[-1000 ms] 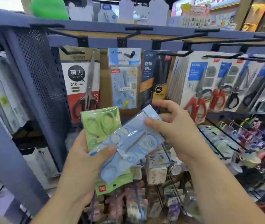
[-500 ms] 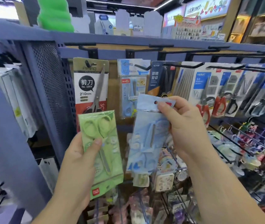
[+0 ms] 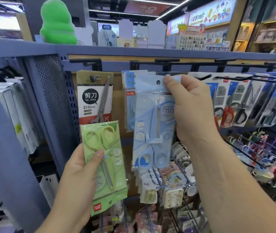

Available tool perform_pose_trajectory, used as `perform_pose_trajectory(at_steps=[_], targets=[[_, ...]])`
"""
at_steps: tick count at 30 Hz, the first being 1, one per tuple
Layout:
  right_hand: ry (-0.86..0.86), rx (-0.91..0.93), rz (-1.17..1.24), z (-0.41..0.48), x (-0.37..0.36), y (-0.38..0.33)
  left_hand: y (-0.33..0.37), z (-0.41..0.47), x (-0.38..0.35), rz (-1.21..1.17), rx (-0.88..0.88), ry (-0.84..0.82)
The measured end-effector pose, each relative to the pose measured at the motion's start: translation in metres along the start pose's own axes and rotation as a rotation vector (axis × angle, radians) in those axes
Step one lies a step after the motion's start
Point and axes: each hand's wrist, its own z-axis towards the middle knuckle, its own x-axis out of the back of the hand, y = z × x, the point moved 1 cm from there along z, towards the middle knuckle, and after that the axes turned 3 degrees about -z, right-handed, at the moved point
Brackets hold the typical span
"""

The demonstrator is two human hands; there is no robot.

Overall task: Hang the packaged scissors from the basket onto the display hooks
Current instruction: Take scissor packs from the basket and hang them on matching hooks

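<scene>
My right hand (image 3: 189, 106) pinches the top of a light blue scissors pack (image 3: 152, 132) and holds it upright in front of the display rail, its hang hole level with a matching blue pack (image 3: 129, 101) hanging behind it. My left hand (image 3: 81, 169) grips a green scissors pack (image 3: 105, 163), held upside down lower left, thumb across its face. Black display hooks (image 3: 226, 78) stick out from the rail. The basket is out of sight.
A 210 mm scissors card (image 3: 94, 96) hangs left of the blue packs. Several red- and black-handled scissors (image 3: 239, 105) hang to the right. A perforated blue side panel (image 3: 53, 101) stands at left. Lower hooks carry small trinkets (image 3: 172, 185).
My right hand has lifted the blue pack off the green one, turned it upright and raised it to hook height. My left hand keeps the green pack, now slightly lower.
</scene>
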Motion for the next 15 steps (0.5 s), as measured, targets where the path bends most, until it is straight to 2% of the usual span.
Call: perform_pose_trajectory(at_steps=[5,15], targets=[[0.002,0.058,0.015,0.003,-0.001,0.000,0.000,0.003,0.000,-0.018,0.001,-0.012],[0.076,0.133,-0.127,0.013,-0.005,0.003,0.002,0.009,0.002,-0.035,-0.014,-0.029]])
